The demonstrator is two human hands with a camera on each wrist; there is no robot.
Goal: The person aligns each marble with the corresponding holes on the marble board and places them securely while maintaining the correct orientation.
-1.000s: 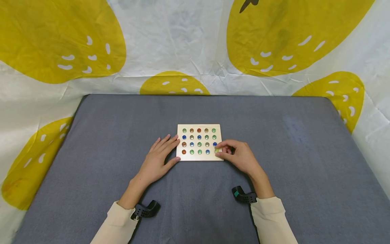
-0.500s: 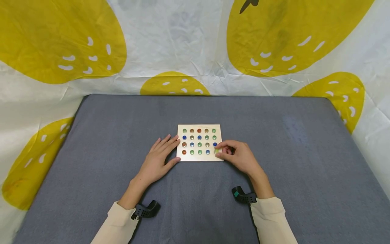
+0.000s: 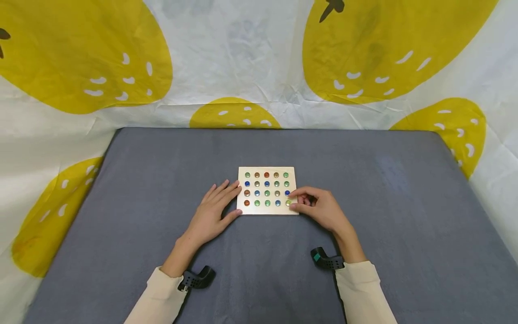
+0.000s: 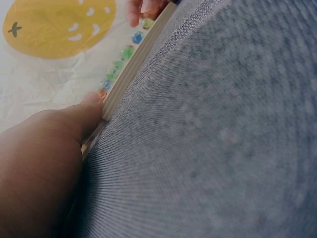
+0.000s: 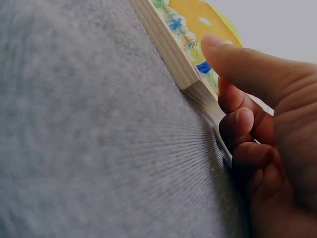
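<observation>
A pale wooden board [image 3: 262, 209] lies on the grey cloth, with rows of coloured glass marbles seated in it. My left hand [image 3: 208, 219] rests along the board's left edge, its fingers straight and spread and the thumb at the near corner. At the near right corner sits a yellow-green marble [image 3: 288, 203]. My right hand [image 3: 321, 207] hovers over that corner, thumb and index finger parted on either side of this marble, the other fingers curled under. A dark blue marble [image 3: 287, 192] lies just by the index fingertip. In the left wrist view the yellow-green marble [image 4: 147, 23] shows below the right fingertips.
The grey cloth [image 3: 162, 157] covers the table around the board. Behind it hangs a white curtain [image 3: 226, 54] with large yellow fruit prints. Each wrist wears a black camera mount, the left one [image 3: 198, 278] and the right one [image 3: 327, 259], near the beige sleeves.
The right thumb and index finger have loosened from the yellow-green marble, which now sits lower in the corner spot. The left hand stays at the board's edge. The whole head view has shifted slightly.
</observation>
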